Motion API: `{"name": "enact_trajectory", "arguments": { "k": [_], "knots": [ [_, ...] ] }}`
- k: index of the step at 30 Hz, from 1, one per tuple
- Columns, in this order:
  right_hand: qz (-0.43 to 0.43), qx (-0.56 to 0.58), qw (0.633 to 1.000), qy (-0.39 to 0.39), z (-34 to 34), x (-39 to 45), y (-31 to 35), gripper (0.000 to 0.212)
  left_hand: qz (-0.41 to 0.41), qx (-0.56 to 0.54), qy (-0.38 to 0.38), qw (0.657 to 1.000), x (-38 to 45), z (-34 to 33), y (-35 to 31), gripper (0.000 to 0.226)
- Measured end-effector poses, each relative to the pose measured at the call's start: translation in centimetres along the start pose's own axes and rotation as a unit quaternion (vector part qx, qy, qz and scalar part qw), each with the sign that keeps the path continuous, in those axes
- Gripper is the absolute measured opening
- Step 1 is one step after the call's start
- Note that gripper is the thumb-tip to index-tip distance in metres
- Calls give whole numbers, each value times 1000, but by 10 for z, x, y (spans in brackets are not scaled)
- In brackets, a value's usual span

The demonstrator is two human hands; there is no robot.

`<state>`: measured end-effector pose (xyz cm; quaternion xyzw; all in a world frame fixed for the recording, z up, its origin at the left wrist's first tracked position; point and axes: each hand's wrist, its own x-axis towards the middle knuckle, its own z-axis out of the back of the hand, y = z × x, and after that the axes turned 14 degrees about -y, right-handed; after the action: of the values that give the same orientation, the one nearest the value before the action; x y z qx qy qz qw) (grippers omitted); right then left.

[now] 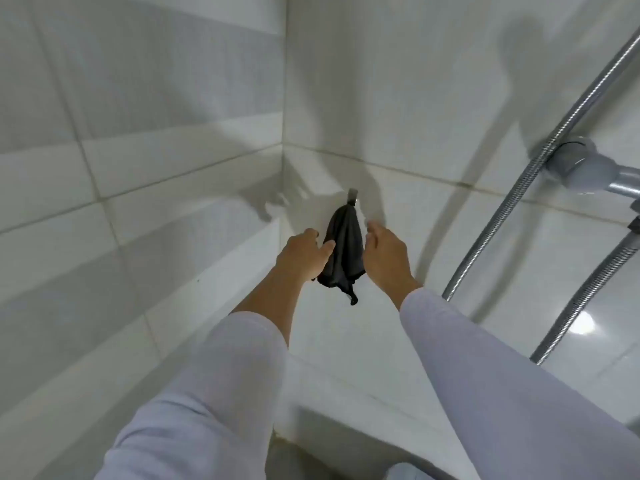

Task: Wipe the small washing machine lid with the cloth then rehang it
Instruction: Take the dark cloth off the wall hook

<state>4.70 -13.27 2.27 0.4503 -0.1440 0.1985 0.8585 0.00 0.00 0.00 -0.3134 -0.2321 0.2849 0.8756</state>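
head view looks at a corner of white-tiled wall, where a small dark grey cloth, soft and gathered into a limp teardrop, hangs from a little metal hook fixed to the tile. both hands are raised to it: the left hand has its fingers loosely spread with the thumb tip touching the cloth's left edge, nothing pinched; the right hand is just beside the cloth's right edge, fingers curled towards it, and whether they touch the fabric cannot be told. neither hand visibly has hold of anything. the cloth looks light and floppy, likely to drape and bunch rather than keep any shape, not fragile, and its nap should not be slippery in bare fingers; the sensible place to take hold is near the top, just under the hook, so the loop or gathered corner can be lifted off or seated on. a ribbed chrome shower hose runs down the right side. no washing machine lid is in view. no brand, label or writing can be read anywhere.
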Motion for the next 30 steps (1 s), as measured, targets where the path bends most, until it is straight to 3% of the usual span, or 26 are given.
{"name": "enact_trajectory", "arguments": {
  "k": [4,9,15,20,22,24,28,30],
  "knots": [
    [-40,27,999,-6,-15,13,-7,33,-11,1,17,1000,10,-9,1,40],
    [-102,104,989,24,-26,20,-11,33,-19,-34,-26,999,15,-5,9,22],
    [-66,49,996,38,-22,26,-9,21,-30,-55,-97,993,23,19,13,16],
    [-35,27,999,27,-6,26,-4,17,-50,-8,-149,987,31,42,0,25],
    [-16,10,999,35,4,27,-5,25,-56,19,-157,986,32,51,-3,23],
    [7,-9,999,48,16,29,-4,34,-65,54,-163,983,30,60,-7,20],
    [39,-8,994,100,49,31,2,14,-87,117,-185,972,20,75,-20,23],
    [20,-11,990,142,67,30,4,20,-86,133,-170,973,16,82,-23,23]
  ]
}}
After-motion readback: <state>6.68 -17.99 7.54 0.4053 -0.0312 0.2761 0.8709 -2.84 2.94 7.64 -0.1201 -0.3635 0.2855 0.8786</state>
